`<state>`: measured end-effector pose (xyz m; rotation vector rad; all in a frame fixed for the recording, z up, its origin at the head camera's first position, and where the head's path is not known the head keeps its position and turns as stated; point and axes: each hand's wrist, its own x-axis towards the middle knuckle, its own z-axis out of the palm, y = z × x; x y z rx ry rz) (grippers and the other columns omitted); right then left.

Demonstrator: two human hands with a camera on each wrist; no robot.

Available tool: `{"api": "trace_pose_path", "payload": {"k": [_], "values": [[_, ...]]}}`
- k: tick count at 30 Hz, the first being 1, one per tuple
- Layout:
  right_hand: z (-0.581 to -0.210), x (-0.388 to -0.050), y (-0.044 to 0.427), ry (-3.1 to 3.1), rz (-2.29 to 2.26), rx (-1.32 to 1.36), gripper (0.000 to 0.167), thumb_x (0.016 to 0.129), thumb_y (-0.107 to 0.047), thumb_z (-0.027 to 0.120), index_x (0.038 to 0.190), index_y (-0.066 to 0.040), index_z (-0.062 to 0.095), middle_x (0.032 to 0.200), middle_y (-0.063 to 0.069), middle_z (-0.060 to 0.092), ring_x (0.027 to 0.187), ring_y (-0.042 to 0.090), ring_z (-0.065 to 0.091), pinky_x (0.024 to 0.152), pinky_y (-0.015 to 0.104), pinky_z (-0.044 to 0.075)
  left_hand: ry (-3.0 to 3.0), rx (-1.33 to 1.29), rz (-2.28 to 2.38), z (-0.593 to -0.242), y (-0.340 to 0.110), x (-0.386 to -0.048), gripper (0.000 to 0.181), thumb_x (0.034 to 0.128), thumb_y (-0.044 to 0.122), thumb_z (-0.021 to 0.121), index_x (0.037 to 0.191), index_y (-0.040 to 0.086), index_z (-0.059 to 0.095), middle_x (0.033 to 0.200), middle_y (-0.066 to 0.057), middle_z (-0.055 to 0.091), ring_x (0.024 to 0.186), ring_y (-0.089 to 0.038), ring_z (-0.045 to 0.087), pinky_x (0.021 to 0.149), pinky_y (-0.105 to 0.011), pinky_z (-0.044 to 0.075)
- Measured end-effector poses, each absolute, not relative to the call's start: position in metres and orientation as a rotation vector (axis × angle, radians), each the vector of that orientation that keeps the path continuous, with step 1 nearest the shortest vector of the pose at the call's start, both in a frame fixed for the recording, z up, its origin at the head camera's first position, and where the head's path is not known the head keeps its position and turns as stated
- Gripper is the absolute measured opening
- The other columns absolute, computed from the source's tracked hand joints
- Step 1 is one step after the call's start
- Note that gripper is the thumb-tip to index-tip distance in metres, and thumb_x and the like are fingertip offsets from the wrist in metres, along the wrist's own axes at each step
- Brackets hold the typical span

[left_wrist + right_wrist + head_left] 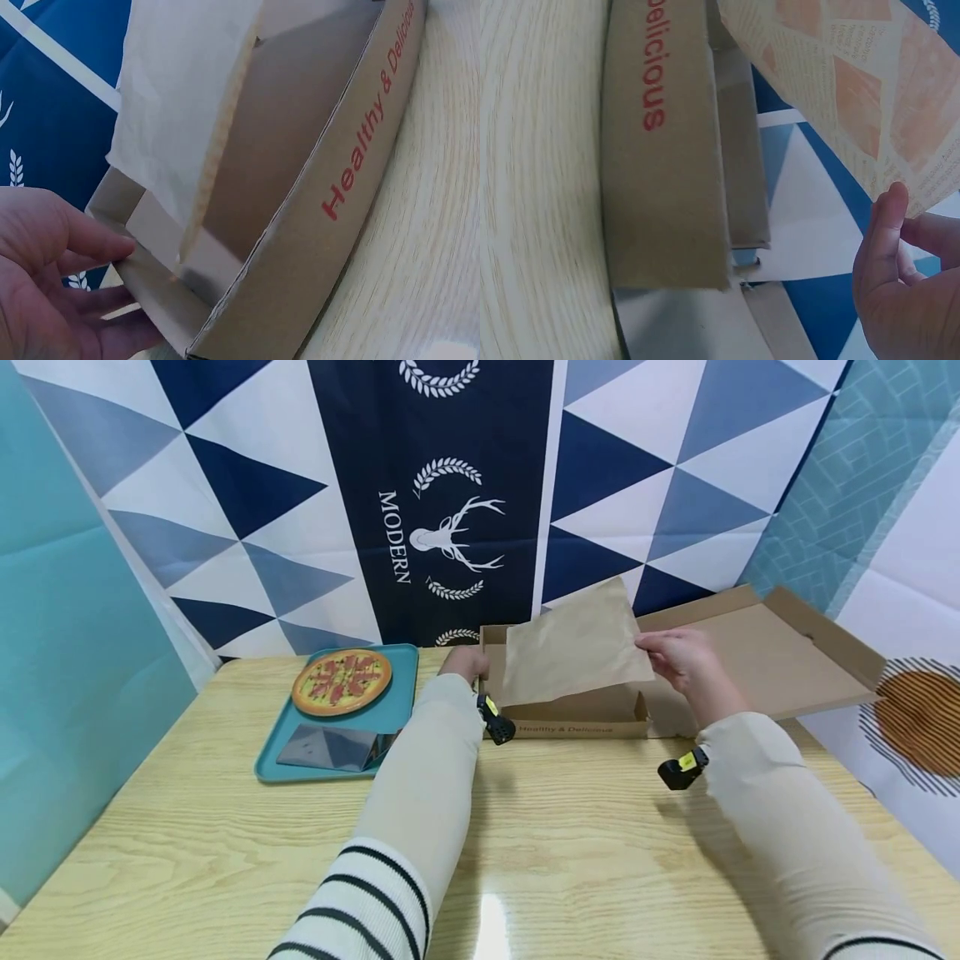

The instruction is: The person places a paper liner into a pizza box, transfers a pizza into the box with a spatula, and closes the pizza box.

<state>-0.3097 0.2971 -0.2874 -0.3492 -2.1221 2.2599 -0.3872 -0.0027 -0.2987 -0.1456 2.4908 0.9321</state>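
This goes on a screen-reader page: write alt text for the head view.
A person's right grip pinches a tan paper sheet over an open cardboard box, while the left grip holds the box's left end. Further left on the wood-grain table, a teal tray bears a pizza and a shiny grey item.

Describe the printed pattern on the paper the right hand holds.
The paper shows orange-pink patches among newsprint-like text, clearest in the right wrist view.
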Motion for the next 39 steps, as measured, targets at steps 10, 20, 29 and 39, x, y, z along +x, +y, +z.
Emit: {"api": "trace_pose_path", "payload": {"k": [10,20,29,39], "values": [[-0.303,-0.329,0.283,-2.191,2.252,-0.319,0.03,0.093,0.001,0.06,0.068,-0.013,0.067,0.068,-0.004,0.063,0.06,0.005,0.058,0.056,0.018,0.051,2.229,-0.353,1.32,-0.304,-0.012,-0.391,0.033,0.0982,0.008,0.049,0.129,-0.001,0.053,0.116,-0.015,0.056,0.094,-0.027,0.055,0.073,-0.033,0.046],[-0.313,-0.341,0.274,-2.271,2.161,-0.357,0.022,0.093,0.0,0.061,0.075,-0.01,0.068,0.067,-0.005,0.063,0.058,0.005,0.057,0.055,0.018,0.051,2.208,-0.396,1.355,-0.302,-0.011,-0.386,0.031,0.0986,0.006,0.049,0.128,-0.002,0.055,0.12,-0.016,0.057,0.11,-0.029,0.055,0.086,-0.036,0.046],[-0.319,-0.347,0.27,-2.595,1.719,-0.36,0.015,0.09,-0.003,0.066,0.101,0.006,0.063,0.068,-0.003,0.059,0.058,0.01,0.058,0.056,0.025,0.053,2.194,-0.416,1.337,-0.302,-0.011,-0.391,0.028,0.0989,0.005,0.049,0.125,-0.002,0.057,0.122,-0.016,0.058,0.111,-0.029,0.055,0.096,-0.038,0.045],[-0.327,-0.352,0.266,-2.741,1.284,-0.344,0.014,0.078,0.001,0.074,0.087,0.006,0.065,0.061,0.0,0.059,0.051,0.009,0.056,0.05,0.024,0.049,2.152,-0.383,1.316,-0.3,-0.014,-0.389,0.031,0.0999,0.006,0.048,0.128,-0.004,0.055,0.112,-0.015,0.057,0.1,-0.028,0.054,0.087,-0.035,0.047]]}}
